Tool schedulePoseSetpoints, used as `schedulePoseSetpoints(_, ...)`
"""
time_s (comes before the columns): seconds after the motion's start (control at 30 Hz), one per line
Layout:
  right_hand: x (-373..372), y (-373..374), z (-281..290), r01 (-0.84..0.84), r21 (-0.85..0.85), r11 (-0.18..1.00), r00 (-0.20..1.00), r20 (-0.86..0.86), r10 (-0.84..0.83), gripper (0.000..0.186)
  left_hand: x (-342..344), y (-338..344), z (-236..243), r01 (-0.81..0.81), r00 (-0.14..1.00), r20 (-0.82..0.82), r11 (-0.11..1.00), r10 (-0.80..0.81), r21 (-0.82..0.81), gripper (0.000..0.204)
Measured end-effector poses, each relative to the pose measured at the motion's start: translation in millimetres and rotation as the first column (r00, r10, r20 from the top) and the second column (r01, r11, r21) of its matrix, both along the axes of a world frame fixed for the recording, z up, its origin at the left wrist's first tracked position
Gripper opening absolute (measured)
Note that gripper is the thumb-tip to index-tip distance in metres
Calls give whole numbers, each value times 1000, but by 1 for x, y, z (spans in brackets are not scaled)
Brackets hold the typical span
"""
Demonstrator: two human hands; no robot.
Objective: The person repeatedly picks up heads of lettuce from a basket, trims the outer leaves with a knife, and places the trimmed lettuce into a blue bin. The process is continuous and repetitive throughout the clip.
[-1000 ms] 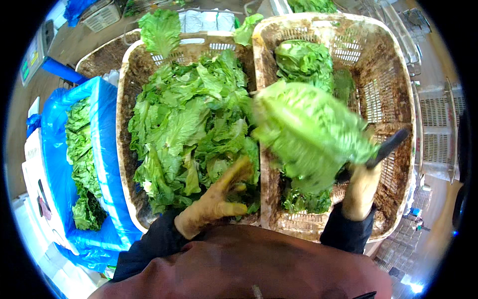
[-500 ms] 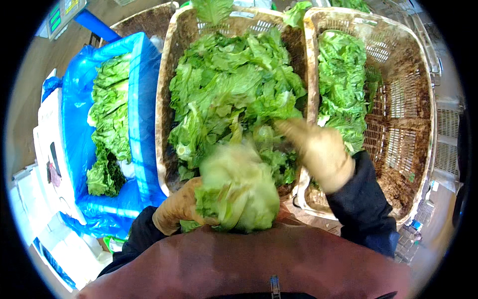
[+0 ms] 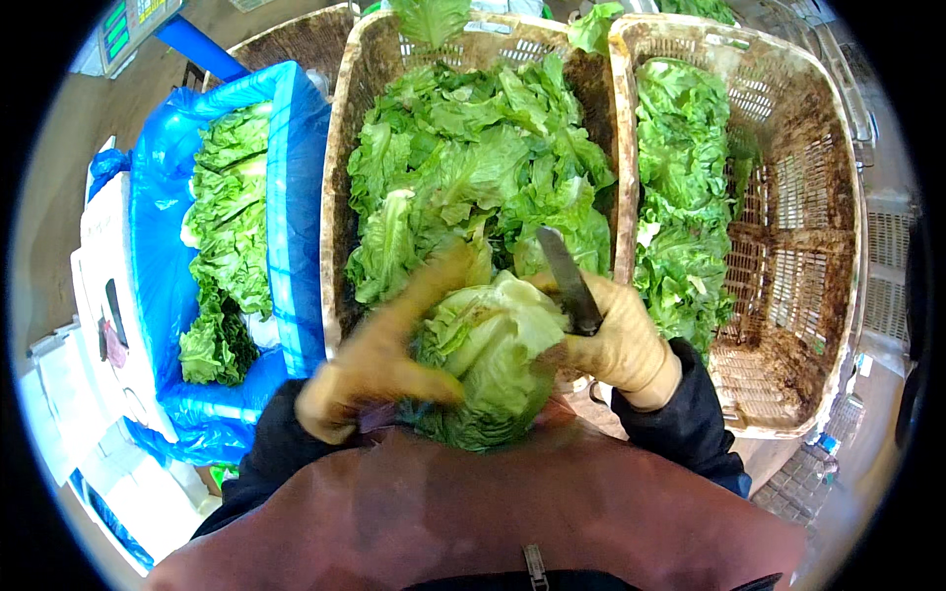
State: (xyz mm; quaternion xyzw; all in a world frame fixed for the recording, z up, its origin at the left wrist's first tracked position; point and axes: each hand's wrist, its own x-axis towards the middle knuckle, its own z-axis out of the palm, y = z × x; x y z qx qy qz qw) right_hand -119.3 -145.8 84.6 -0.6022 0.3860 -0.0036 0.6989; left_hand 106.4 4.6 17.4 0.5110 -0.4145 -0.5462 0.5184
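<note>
My left hand (image 3: 384, 360), in a tan glove and blurred, is spread at the left of a lettuce head (image 3: 488, 374) held low in front of my reddish apron. My right hand (image 3: 611, 345), also gloved, grips a knife (image 3: 567, 276), blade pointing up, with its fingers against the right side of that head. Behind them a dirty white basket (image 3: 339, 167) is heaped with loose leaves and trimmed pieces (image 3: 473, 148). A second basket (image 3: 833, 197) on the right holds a row of lettuce (image 3: 680, 177) along its left side.
On the left, a crate lined with blue plastic (image 3: 163, 256) holds lettuce, beside white boxes (image 3: 103, 276). A scale display (image 3: 123, 30) on a blue post and another dirty basket (image 3: 276, 44) stand at the back left. Grey crates (image 3: 882, 276) lie at the far right.
The blurred lettuce over the right basket has left that spot. A head came low in front in my left hand, whose fingers have since spread. My right hand with the knife moved in beside it.
</note>
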Motion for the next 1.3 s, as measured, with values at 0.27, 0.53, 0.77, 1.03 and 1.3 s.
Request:
schedulePoseSetpoints(0.27,12,-67,46,209,-153,966,977,-5,-212,35,-56,-12,-9,181,957,-259,967,-131,179,100)
schedulePoseSetpoints(0.53,22,-58,3,-251,-818,519,968,-200,152,50,-54,-12,-1,74,996,-69,986,-64,148,98)
schedulePoseSetpoints(0.77,28,-15,-28,43,-93,995,999,-1,-43,30,49,60,18,-416,872,-165,876,460,243,95)
schedulePoseSetpoints(1.03,70,58,-61,-51,51,997,980,-191,60,34,228,203,-12,-147,260,942,955,-213,257,74)
schedulePoseSetpoints(1.3,56,89,-78,186,77,980,973,-152,-173,33,198,175,-154,-131,46,983,974,-180,185,97)
